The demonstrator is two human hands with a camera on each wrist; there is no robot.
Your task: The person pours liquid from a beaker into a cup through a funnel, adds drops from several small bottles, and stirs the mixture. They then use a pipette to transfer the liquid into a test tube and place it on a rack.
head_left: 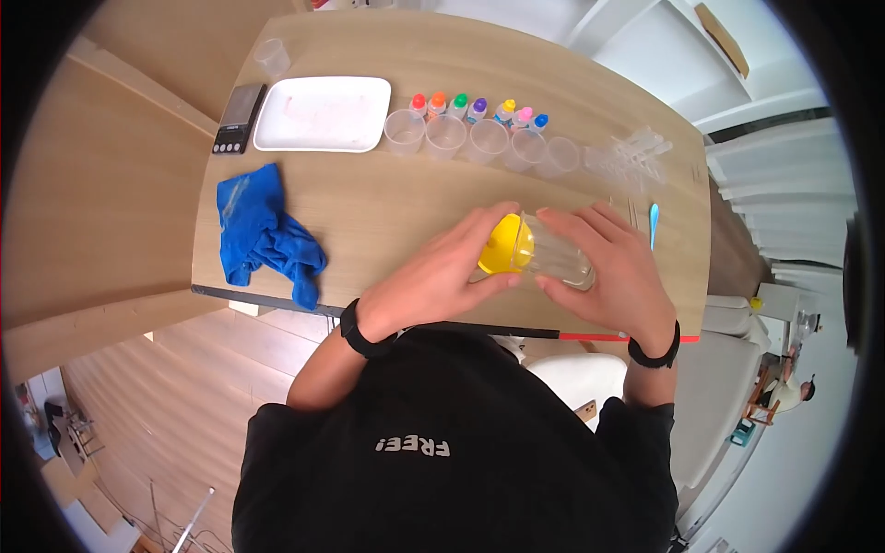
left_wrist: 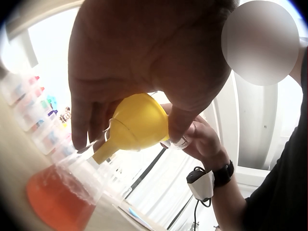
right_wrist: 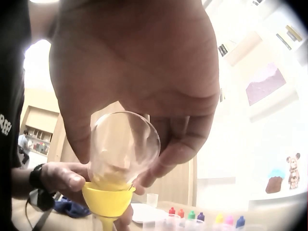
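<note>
My left hand (head_left: 433, 276) holds a yellow funnel (head_left: 502, 247) by its rim. My right hand (head_left: 619, 272) grips a clear glass vessel (head_left: 558, 256), tilted with its mouth at the funnel. The right wrist view shows the rounded glass (right_wrist: 122, 149) over the wide end of the funnel (right_wrist: 108, 201). In the left wrist view the funnel's spout (left_wrist: 103, 153) points down at the mouth of a clear vessel holding orange-red liquid (left_wrist: 57, 197); whether it sits inside is unclear. That vessel is hidden in the head view.
Behind the hands stand several clear cups (head_left: 489, 140) and dropper bottles with coloured caps (head_left: 460, 103). At the left are a white tray (head_left: 323, 115), a black scale (head_left: 240, 120) and a blue cloth (head_left: 263, 226). Clear plastic pieces (head_left: 636, 155) and a blue stick (head_left: 654, 226) lie right.
</note>
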